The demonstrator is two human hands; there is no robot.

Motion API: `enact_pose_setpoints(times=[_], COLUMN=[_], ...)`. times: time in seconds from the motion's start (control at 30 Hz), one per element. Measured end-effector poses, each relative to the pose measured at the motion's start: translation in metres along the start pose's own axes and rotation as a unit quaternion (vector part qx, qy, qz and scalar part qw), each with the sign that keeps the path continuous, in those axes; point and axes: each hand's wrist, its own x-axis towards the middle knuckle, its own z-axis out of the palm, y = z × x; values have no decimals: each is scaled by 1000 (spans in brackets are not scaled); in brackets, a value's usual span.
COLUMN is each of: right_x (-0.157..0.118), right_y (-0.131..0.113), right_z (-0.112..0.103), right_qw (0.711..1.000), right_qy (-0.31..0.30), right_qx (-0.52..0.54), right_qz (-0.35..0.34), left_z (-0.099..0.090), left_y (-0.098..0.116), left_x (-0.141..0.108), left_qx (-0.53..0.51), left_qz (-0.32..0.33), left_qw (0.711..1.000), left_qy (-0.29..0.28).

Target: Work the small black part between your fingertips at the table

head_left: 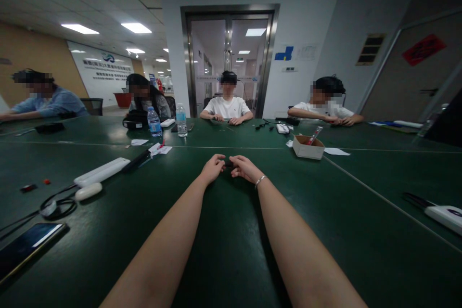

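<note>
Both my arms reach forward over the dark green table (pixel 231 231). Between my two hands is a small dark object (pixel 228 163), too small to make out. My left hand (pixel 213 167) has its fingers bent around the object's left end. On the other side, my right hand (pixel 245 168), with a silver bracelet at the wrist, pinches the right end between thumb and fingers. The fingertips of the two hands nearly meet above it.
Left lie a phone (pixel 31 248), coiled black cable (pixel 59 207), white power strip (pixel 103 172) and two water bottles (pixel 181 121). Right are a cardboard box (pixel 308 148) and a white device (pixel 445 216). Several people sit along the far side.
</note>
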Motion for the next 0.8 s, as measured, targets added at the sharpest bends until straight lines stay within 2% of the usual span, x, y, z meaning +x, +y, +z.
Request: enact_pose_setpoints(times=[0.1,0.23,0.43,0.6,0.8], right_x=[1,-3,-3,-2,-1], right_y=[1,-2,-3,-1,0], right_z=[2,1,4,3,3], right_qw=[998,998,998,999,998], right_qy=[12,-13,-1,-5,18], right_qx=[-61,-36,-66,-38,-56], right_qz=[-8,-41,14,-22,7], left_z=[-1,-2,-1,-1,-1], left_y=[1,-1,-1,-2,-3], left_x=[-1,0,0,1,2], left_qx=[9,13,12,9,1], left_qz=[5,5,10,7,7], left_qw=[1000,1000,1000,1000,1000], left_qy=[1,-1,0,-2,5])
